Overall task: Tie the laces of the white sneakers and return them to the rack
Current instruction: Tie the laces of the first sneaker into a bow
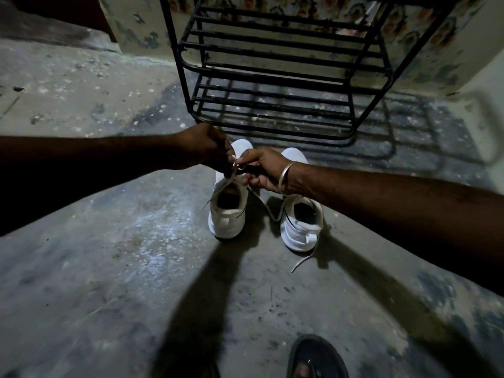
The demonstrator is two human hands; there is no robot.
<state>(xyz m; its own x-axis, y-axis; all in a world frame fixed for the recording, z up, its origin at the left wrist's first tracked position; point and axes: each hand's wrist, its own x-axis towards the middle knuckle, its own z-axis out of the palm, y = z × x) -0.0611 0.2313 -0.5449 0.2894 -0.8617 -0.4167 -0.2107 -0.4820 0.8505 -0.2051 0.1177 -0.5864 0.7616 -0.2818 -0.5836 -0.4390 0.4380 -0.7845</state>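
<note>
Two white sneakers stand side by side on the concrete floor, heels toward me. Over the left sneaker (227,214), my left hand (203,147) and my right hand (263,170) meet, each pinching part of its white lace (231,177). The lace runs down from my right hand in a loop between the shoes. The right sneaker (300,225) sits untouched, its loose lace (305,259) trailing on the floor behind the heel. A black metal shoe rack (272,85) stands just beyond the shoes, its visible shelves bare. My hands hide the left sneaker's tongue.
The rack stands against a patterned wall (425,45). My foot in a dark sandal (316,358) is at the bottom edge. Bare, stained concrete floor (109,255) spreads to the left and in front of the sneakers.
</note>
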